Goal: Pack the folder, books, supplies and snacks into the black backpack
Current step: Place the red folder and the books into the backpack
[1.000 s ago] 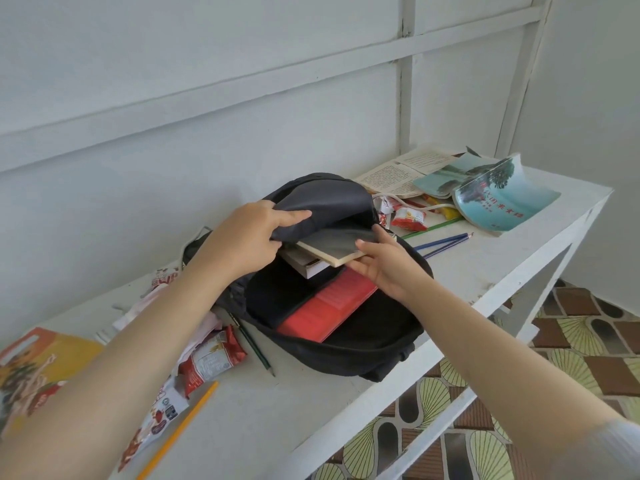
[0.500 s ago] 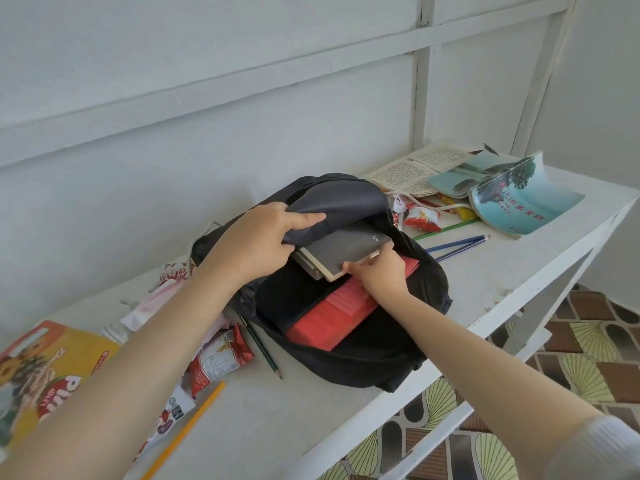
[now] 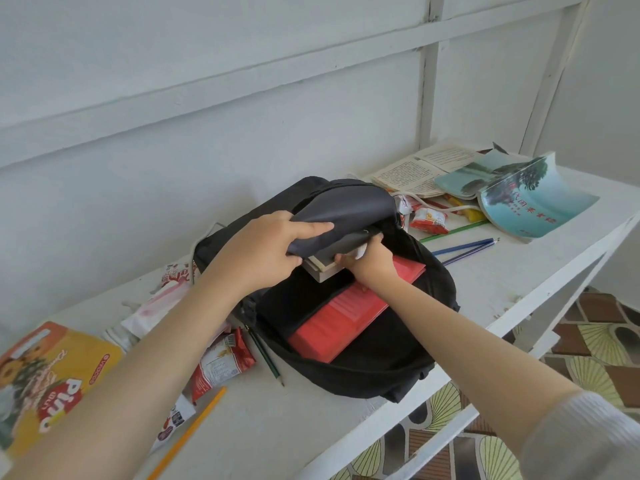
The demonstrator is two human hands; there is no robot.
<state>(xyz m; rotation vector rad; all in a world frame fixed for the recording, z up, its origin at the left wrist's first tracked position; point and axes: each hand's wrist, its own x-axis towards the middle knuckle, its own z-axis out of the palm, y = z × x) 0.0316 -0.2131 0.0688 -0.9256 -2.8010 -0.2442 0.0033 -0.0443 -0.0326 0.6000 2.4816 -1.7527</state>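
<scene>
The black backpack [image 3: 374,368] lies unzipped on the white table [image 3: 277,420]. My left hand [image 3: 263,251] grips its grey flap [image 3: 349,213] and holds it up. Under the flap, my right hand [image 3: 370,263] pushes a grey-covered book [image 3: 341,252] into the bag, fingers curled on its edge. A second book [image 3: 320,271] lies beneath it. The red folder [image 3: 346,317] sits inside the bag, sticking out toward me.
Snack packets [image 3: 221,365] and a yellow bag [image 3: 52,379] lie at left with a green pencil [image 3: 266,355] and a yellow pencil [image 3: 194,431]. At right are open books [image 3: 526,202], a red snack [image 3: 429,220], blue pencils [image 3: 464,247] and the table's front edge.
My right hand has pushed the grey book further under the flap, so most of its cover is now hidden. My left hand keeps holding the flap.
</scene>
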